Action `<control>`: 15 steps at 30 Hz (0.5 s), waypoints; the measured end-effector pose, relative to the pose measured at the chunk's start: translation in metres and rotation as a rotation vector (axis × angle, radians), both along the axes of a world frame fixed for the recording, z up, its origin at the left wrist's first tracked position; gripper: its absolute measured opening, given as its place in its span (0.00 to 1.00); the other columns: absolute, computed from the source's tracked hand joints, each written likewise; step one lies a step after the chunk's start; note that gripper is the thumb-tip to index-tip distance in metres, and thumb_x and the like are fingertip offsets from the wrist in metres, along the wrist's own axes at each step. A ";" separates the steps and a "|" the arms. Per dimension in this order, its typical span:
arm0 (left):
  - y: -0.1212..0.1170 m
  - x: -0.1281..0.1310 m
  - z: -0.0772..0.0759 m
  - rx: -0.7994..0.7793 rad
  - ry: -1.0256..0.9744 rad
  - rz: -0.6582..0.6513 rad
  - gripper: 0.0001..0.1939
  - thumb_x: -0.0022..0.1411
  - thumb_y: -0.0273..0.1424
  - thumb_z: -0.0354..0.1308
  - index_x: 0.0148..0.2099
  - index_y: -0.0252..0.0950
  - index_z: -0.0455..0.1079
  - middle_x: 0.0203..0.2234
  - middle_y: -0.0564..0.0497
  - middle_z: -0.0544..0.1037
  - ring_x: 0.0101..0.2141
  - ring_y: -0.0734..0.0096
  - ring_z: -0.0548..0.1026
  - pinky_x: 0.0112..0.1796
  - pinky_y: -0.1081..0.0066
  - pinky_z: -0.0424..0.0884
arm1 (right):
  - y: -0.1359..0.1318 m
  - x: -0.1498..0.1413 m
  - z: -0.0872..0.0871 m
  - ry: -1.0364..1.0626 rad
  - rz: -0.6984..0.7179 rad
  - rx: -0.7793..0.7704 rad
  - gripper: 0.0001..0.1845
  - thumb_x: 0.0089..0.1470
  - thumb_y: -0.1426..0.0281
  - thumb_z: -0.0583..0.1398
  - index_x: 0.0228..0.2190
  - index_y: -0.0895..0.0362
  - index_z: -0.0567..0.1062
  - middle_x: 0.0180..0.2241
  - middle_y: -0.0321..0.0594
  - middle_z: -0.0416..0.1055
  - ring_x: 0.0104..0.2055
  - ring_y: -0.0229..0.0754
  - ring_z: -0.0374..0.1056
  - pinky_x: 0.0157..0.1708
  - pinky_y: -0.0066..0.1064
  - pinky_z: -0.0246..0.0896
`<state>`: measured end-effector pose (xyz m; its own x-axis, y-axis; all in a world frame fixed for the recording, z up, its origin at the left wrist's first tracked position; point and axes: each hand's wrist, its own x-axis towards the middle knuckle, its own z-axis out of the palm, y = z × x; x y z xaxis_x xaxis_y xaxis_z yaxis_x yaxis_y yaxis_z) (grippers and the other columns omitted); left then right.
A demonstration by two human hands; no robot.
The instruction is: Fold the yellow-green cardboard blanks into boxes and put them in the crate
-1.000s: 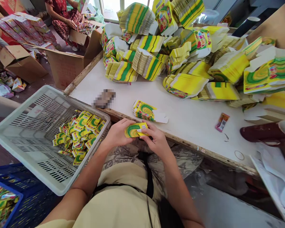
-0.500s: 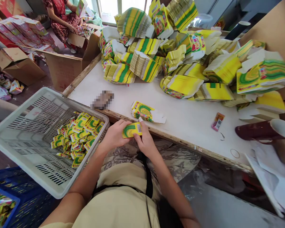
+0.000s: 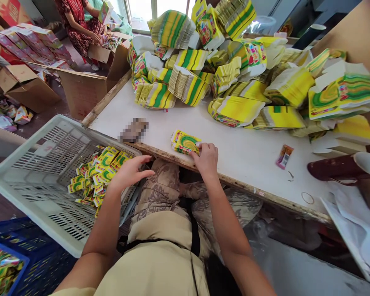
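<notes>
Near the table's front edge lies a small stack of flat yellow-and-green cartons point(image 3: 185, 142). My right hand point(image 3: 207, 158) has its thumb and fingers pinched on the stack's right end, hiding the white flaps there. Whether it grips one carton or several cannot be made out. Over the near rim of the white basket, my left hand point(image 3: 131, 170) holds nothing, its thumb apart from its fingers. Beneath and beyond it, a heap of small folded yellow-green boxes point(image 3: 94, 179) lies in the basket point(image 3: 33, 205).
Bundles of flat cartons point(image 3: 191, 84) pile up along the table's back. A sachet point(image 3: 284, 157), a rubber band point(image 3: 307, 198) and a dark red mug point(image 3: 329, 169) lie to the right. A blue crate point(image 3: 40, 250) stands lower left. Beyond open cardboard boxes point(image 3: 80, 92) sits another person point(image 3: 80, 24).
The small box has left my hands. My left hand has moved left to the basket, its fingers opening. My right hand has gone forward and right onto the carton stack.
</notes>
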<state>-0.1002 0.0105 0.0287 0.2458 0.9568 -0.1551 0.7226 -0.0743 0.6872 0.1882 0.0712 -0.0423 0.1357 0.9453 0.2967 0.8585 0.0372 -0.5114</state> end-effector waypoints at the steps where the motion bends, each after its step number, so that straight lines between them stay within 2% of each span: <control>1: 0.002 0.015 -0.006 -0.037 -0.094 -0.042 0.30 0.55 0.48 0.63 0.56 0.37 0.70 0.49 0.43 0.79 0.48 0.57 0.77 0.48 0.61 0.73 | -0.003 -0.001 0.001 -0.005 -0.003 0.010 0.12 0.52 0.66 0.64 0.37 0.58 0.72 0.38 0.50 0.69 0.42 0.53 0.62 0.45 0.46 0.59; 4: 0.005 0.053 -0.022 -0.148 -0.337 -0.108 0.26 0.55 0.42 0.65 0.53 0.36 0.72 0.42 0.43 0.82 0.41 0.60 0.80 0.43 0.63 0.75 | -0.011 -0.004 0.004 -0.007 0.007 0.025 0.10 0.55 0.67 0.60 0.39 0.57 0.71 0.38 0.50 0.69 0.42 0.53 0.62 0.45 0.45 0.59; 7: 0.008 0.074 -0.034 -0.214 -0.530 -0.094 0.26 0.55 0.38 0.66 0.54 0.34 0.72 0.40 0.43 0.82 0.38 0.64 0.80 0.40 0.66 0.76 | -0.014 -0.004 0.002 0.016 0.024 0.003 0.07 0.57 0.68 0.57 0.38 0.56 0.70 0.37 0.49 0.69 0.42 0.53 0.63 0.45 0.45 0.59; 11: 0.008 0.082 -0.040 -0.228 -0.603 -0.062 0.25 0.55 0.37 0.66 0.53 0.35 0.72 0.39 0.44 0.81 0.38 0.66 0.79 0.40 0.67 0.75 | -0.012 0.002 -0.004 0.059 0.074 -0.014 0.10 0.55 0.66 0.60 0.39 0.57 0.71 0.39 0.49 0.68 0.42 0.53 0.64 0.44 0.44 0.61; 15: 0.005 0.081 -0.041 -0.242 -0.586 -0.048 0.24 0.56 0.37 0.65 0.53 0.33 0.71 0.39 0.44 0.81 0.38 0.66 0.79 0.39 0.67 0.75 | -0.012 0.008 -0.003 0.051 0.120 -0.051 0.07 0.52 0.69 0.62 0.35 0.57 0.72 0.40 0.48 0.68 0.42 0.51 0.65 0.43 0.42 0.63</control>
<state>-0.0190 0.0154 -0.0126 0.3973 0.8973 -0.1924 0.2208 0.1100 0.9691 0.1959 0.0594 -0.0455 0.0346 0.9693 0.2433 0.8224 0.1107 -0.5581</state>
